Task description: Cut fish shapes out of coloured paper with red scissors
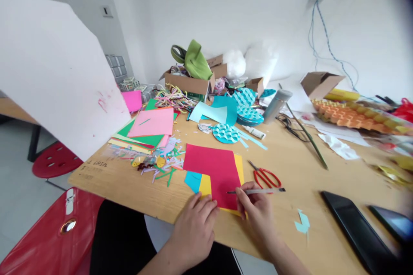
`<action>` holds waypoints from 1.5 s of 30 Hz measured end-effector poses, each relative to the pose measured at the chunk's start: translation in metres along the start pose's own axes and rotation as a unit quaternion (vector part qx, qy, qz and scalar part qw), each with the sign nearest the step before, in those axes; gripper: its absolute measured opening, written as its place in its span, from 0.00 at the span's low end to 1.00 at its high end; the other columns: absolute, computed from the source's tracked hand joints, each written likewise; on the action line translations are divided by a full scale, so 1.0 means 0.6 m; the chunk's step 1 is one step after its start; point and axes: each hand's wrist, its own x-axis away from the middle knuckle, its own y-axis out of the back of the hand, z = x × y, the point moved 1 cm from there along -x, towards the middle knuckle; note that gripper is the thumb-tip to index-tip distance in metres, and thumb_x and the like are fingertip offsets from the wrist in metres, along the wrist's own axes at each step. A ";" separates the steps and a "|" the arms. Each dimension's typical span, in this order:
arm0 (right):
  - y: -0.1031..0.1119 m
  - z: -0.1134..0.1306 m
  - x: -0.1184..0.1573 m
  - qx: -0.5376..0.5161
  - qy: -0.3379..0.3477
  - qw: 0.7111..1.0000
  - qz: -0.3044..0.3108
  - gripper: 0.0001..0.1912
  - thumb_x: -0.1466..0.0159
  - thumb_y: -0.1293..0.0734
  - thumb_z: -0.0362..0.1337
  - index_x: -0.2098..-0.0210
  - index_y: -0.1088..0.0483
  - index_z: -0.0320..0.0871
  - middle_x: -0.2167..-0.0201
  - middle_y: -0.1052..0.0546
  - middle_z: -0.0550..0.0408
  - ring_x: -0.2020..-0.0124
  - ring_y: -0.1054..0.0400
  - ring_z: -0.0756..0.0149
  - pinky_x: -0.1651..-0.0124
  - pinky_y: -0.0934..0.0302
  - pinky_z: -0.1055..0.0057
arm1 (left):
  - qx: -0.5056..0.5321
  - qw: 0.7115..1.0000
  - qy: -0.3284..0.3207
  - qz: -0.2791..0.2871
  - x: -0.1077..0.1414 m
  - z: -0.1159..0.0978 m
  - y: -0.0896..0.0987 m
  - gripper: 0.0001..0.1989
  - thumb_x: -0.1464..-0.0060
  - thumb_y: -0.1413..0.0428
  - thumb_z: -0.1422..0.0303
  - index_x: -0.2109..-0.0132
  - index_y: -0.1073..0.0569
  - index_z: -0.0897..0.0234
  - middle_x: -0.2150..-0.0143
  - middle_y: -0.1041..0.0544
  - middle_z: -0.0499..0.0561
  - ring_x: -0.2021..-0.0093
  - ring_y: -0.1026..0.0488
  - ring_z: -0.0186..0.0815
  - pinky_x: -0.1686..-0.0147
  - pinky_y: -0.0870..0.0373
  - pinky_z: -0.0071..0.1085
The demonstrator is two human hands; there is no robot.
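A crimson sheet of paper (209, 160) with a piece cut out of its lower left lies on the table in front of me. Beneath it, a yellow sheet (238, 165) and a blue paper piece (192, 181) stick out. My left hand (196, 223) rests with its fingers spread on the lower edge of the papers. In my right hand (254, 206) is a slim grey pen (264, 190), its tip over the crimson sheet. Red-handled scissors (266, 177) lie just beyond that hand, to the right.
Stacked coloured sheets (153, 122) and paper scraps (164, 167) lie to the left. Behind are a cardboard box (187, 81), a turquoise egg-tray disc (226, 133), a glue tube (254, 132) and a grey cylinder (277, 105). A black tablet (355, 223) lies at right.
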 end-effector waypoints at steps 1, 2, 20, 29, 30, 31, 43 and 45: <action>0.001 0.012 -0.012 0.014 0.009 1.000 0.020 0.16 0.42 0.34 0.48 0.71 0.39 0.43 0.87 0.37 0.65 0.88 0.44 0.74 0.86 0.48 0.79 | -0.006 1.000 -0.005 -0.008 0.000 0.000 0.000 0.21 0.43 0.52 0.65 0.43 0.36 0.62 0.45 0.30 0.48 0.41 0.40 0.36 0.37 0.56 0.36; 0.000 0.026 -0.028 0.039 0.022 0.998 0.046 0.15 0.42 0.34 0.48 0.70 0.38 0.43 0.85 0.36 0.64 0.87 0.42 0.73 0.85 0.46 0.78 | -0.013 1.000 -0.011 -0.016 0.000 0.001 -0.001 0.20 0.43 0.52 0.65 0.43 0.35 0.62 0.45 0.30 0.48 0.42 0.40 0.36 0.37 0.56 0.36; -0.241 0.112 -0.363 0.560 -0.009 0.772 0.302 0.15 0.35 0.37 0.40 0.51 0.34 0.39 0.52 0.29 0.49 0.56 0.31 0.61 0.55 0.34 0.60 | -0.047 0.997 -0.053 -0.036 -0.002 0.015 -0.010 0.19 0.43 0.53 0.64 0.46 0.34 0.64 0.46 0.28 0.49 0.42 0.39 0.36 0.38 0.54 0.36; -0.039 0.090 -0.261 0.641 0.028 0.732 0.230 0.26 0.45 0.32 0.53 0.56 0.32 0.38 0.59 0.25 0.40 0.55 0.31 0.47 0.58 0.40 0.62 | -0.038 0.998 -0.032 -0.028 0.003 0.009 -0.008 0.19 0.42 0.54 0.66 0.45 0.33 0.65 0.45 0.31 0.52 0.42 0.40 0.38 0.38 0.52 0.38; -0.025 0.082 -0.247 0.645 0.024 0.730 0.225 0.27 0.45 0.32 0.53 0.55 0.33 0.38 0.58 0.25 0.39 0.55 0.31 0.46 0.58 0.40 0.62 | -0.033 0.999 -0.027 -0.031 0.003 0.008 -0.009 0.18 0.42 0.54 0.67 0.46 0.33 0.65 0.45 0.30 0.52 0.42 0.40 0.38 0.38 0.51 0.38; -0.015 0.074 -0.234 0.646 0.022 0.731 0.221 0.29 0.45 0.32 0.53 0.54 0.34 0.37 0.57 0.26 0.38 0.54 0.31 0.46 0.58 0.40 0.62 | -0.026 0.999 -0.023 -0.032 0.003 0.007 -0.009 0.18 0.43 0.53 0.68 0.46 0.33 0.65 0.46 0.30 0.53 0.42 0.40 0.39 0.38 0.51 0.38; -0.016 0.029 -0.184 0.583 0.044 0.796 0.159 0.37 0.51 0.27 0.44 0.46 0.38 0.36 0.55 0.29 0.35 0.53 0.33 0.46 0.53 0.42 0.60 | 0.020 1.000 -0.002 -0.017 0.002 0.003 -0.004 0.18 0.45 0.52 0.70 0.46 0.33 0.64 0.50 0.28 0.52 0.42 0.39 0.38 0.38 0.49 0.37; -0.016 0.028 -0.186 0.553 0.048 0.818 0.150 0.33 0.51 0.28 0.39 0.48 0.36 0.37 0.56 0.27 0.38 0.54 0.31 0.49 0.54 0.41 0.62 | 0.020 1.000 0.002 -0.016 0.002 0.002 -0.004 0.19 0.45 0.52 0.71 0.46 0.33 0.63 0.50 0.29 0.52 0.42 0.40 0.38 0.38 0.50 0.37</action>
